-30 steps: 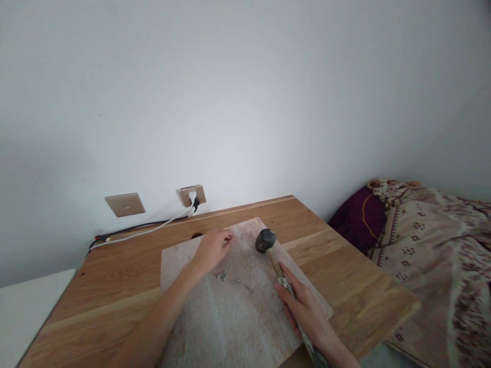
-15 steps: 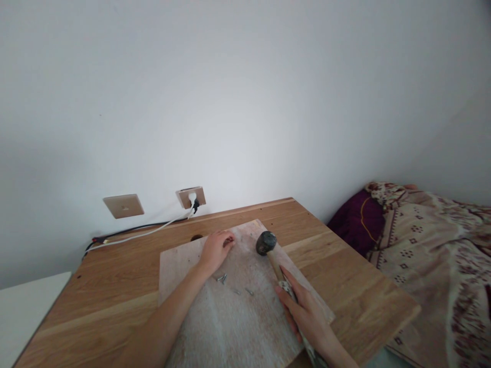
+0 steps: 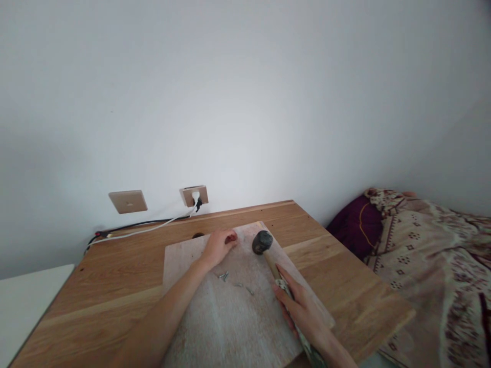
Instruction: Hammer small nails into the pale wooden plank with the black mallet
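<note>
A worn, pale wooden board point(image 3: 226, 327) lies on the table under both hands. Near its far edge, my left hand point(image 3: 219, 246) has its fingers curled in a pinch; what they hold, if anything, is too small to make out. My right hand point(image 3: 297, 304) grips the wooden handle of a hammer point(image 3: 263, 243), whose dark, rounded head is over the right part of the board. Between the hands, several small silvery screws or nails point(image 3: 223, 276) lie loose on the board, below my left wrist.
The board rests on a brown wooden table point(image 3: 115, 271) set against a white wall. Black and white cables point(image 3: 141, 231) run along the back edge to a wall socket point(image 3: 194, 196). A bed with patterned bedding point(image 3: 418, 286) stands to the right, and a white surface point(image 3: 30, 301) at left.
The hammer head has shifted slightly left, towards my left hand. My left hand stays at nearly the same place on the board. The view has turned a little.
</note>
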`<state>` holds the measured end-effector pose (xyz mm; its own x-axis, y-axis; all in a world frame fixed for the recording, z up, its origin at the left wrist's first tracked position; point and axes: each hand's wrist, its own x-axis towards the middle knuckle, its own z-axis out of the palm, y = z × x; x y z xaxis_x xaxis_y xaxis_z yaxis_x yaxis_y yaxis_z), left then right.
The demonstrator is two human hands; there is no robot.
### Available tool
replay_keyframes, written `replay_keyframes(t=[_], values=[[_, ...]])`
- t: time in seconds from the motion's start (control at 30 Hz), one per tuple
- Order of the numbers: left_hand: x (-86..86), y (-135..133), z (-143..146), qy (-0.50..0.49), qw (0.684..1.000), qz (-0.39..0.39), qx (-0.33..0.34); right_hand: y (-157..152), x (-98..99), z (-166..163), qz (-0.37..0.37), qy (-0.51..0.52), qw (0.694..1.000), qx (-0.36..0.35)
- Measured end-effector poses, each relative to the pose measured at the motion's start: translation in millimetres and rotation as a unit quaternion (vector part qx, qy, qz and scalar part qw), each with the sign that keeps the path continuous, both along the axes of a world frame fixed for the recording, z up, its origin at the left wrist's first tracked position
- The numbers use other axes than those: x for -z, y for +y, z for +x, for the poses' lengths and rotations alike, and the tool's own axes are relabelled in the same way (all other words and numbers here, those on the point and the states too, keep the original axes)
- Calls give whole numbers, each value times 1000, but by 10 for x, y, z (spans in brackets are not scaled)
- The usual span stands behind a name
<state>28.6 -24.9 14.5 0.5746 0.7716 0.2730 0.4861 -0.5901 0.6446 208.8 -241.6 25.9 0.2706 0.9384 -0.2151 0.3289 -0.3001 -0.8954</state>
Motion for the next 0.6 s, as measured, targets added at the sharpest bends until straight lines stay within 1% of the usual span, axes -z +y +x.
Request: replay_keyframes(t=[0.13, 0.3, 0.47, 0.6], values=[[13, -2, 13, -9, 1000, -6, -8, 212, -91, -119, 13, 15, 999, -32], [5, -27, 15, -23, 1000, -15, -6, 444, -155, -242, 32, -8, 998, -54], [33, -3, 39, -19, 1000, -8, -4, 464, -150, -269, 39, -6, 998, -55], [48, 9, 67, -21, 1000, -11, -8, 453, -95, -277, 46, 3, 998, -51]])
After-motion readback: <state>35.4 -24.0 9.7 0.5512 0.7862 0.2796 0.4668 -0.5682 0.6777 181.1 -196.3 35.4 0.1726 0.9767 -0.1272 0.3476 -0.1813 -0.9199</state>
